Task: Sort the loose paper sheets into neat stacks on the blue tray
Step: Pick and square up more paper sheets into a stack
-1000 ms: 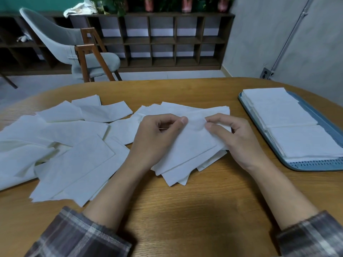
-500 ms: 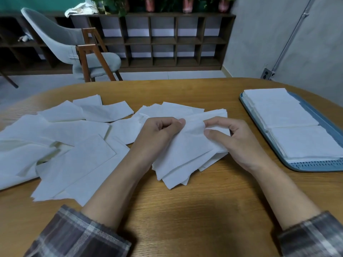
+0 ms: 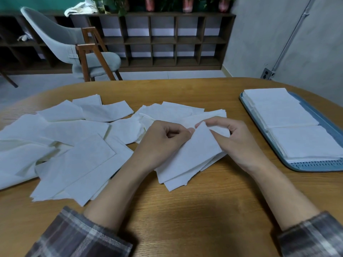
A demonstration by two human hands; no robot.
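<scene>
Loose white paper sheets [image 3: 74, 145] lie scattered over the left and middle of the wooden table. At the centre, one white sheet [image 3: 189, 154] lies on a small pile. My left hand [image 3: 163, 143] pinches its upper left edge. My right hand [image 3: 235, 140] pinches its raised far corner between thumb and fingers. The blue tray [image 3: 315, 166] sits at the right with two neat white stacks: a far stack [image 3: 278, 108] and a near stack [image 3: 306, 141].
The oval wooden table [image 3: 185, 210] has bare wood in front of my arms and between the pile and the tray. Behind the table stand a grey chair [image 3: 74, 49] and a dark cubby shelf [image 3: 167, 39].
The top sheet's right part has been lifted and folded over toward the left. My right hand has moved slightly up with the corner; my left hand keeps its pinch.
</scene>
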